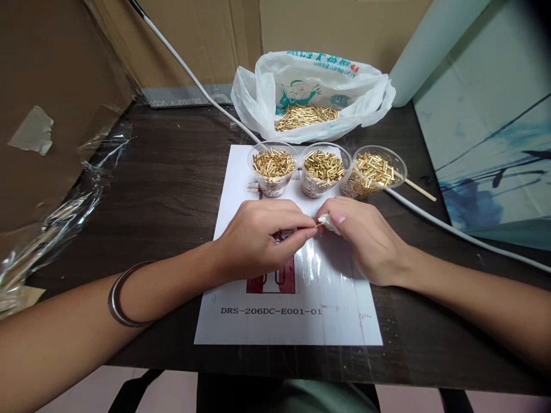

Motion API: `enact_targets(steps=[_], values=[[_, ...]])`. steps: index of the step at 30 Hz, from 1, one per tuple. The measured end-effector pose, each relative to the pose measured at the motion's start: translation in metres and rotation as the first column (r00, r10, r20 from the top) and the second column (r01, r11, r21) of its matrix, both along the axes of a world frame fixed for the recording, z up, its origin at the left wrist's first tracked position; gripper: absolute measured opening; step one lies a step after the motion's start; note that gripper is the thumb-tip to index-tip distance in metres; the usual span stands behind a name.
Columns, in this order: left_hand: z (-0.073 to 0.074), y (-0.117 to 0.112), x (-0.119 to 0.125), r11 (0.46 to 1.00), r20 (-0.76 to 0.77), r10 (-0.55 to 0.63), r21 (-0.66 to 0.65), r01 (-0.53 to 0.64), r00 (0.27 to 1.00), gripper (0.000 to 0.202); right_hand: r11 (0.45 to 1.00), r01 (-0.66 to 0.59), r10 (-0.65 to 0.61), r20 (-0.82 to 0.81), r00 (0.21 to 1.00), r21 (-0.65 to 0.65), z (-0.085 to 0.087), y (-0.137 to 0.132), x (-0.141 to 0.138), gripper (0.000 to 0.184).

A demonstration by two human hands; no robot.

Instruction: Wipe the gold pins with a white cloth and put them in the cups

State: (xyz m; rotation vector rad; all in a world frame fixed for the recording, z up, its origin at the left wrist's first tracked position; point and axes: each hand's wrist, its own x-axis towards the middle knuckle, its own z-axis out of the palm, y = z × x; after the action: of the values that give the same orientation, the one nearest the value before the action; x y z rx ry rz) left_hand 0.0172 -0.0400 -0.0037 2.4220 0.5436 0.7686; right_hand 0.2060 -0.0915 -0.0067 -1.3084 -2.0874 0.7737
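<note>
My left hand (258, 238) is closed in a pinch on a small gold pin (317, 226), its tip pointing right. My right hand (365, 238) is closed round a small white part (327, 221) that meets the pin's tip. Both hands rest over a white printed sheet (288, 318) taped to the dark table (172, 189). Just beyond the hands stand three clear plastic cups of gold pins: left (272, 166), middle (323, 167) and right (373, 171), the right one tilted. A metal bangle (123, 298) is on my left wrist.
A white plastic bag (312, 94) holding more gold pins lies at the back. A white cable (206, 94) runs diagonally across the table. A wooden stick (419, 189) lies right of the cups. Crumpled clear film (55, 218) and cardboard are at the left; a painted panel (495, 149) stands right.
</note>
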Motion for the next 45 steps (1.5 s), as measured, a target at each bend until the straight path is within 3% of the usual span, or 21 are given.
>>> enact_targets(steps=[4,11,16,22,26,33,45], values=[[-0.0014,0.0005,-0.0006,1.000,0.000,0.000,-0.011,0.000,1.000,0.013,0.998,-0.039,0.036,-0.070,0.997,-0.048,0.0023,0.0011,0.0018,0.032],[-0.0019,0.0005,-0.0012,1.000,0.007,0.000,-0.007,0.000,1.000,0.014,0.986,-0.022,-0.020,-0.247,0.969,-0.167,0.0041,0.0025,0.0057,0.025],[-0.0017,0.0005,-0.0015,1.000,0.009,0.005,-0.001,-0.005,1.000,0.014,0.990,-0.004,-0.026,-0.204,0.979,-0.144,0.0045,0.0040,0.0058,0.020],[-0.0022,0.0010,-0.0017,1.000,0.017,-0.018,-0.010,0.019,1.000,0.014,0.991,-0.023,0.005,-0.139,0.990,-0.133,0.0020,0.0017,0.0036,0.035],[-0.0017,0.0007,-0.0011,1.000,0.014,-0.014,-0.006,0.014,1.000,0.014,0.995,-0.034,0.025,-0.091,0.996,-0.092,0.0020,0.0008,0.0029,0.035],[-0.0016,0.0002,-0.0012,1.000,0.016,0.012,0.005,-0.012,1.000,0.013,0.980,-0.084,0.036,-0.253,0.967,-0.182,0.0016,0.0030,0.0074,0.028],[-0.0049,0.0010,-0.0022,1.000,-0.020,0.013,0.017,-0.013,1.000,0.013,0.998,-0.052,0.052,0.005,0.999,-0.019,0.0012,0.0004,-0.0016,0.030]])
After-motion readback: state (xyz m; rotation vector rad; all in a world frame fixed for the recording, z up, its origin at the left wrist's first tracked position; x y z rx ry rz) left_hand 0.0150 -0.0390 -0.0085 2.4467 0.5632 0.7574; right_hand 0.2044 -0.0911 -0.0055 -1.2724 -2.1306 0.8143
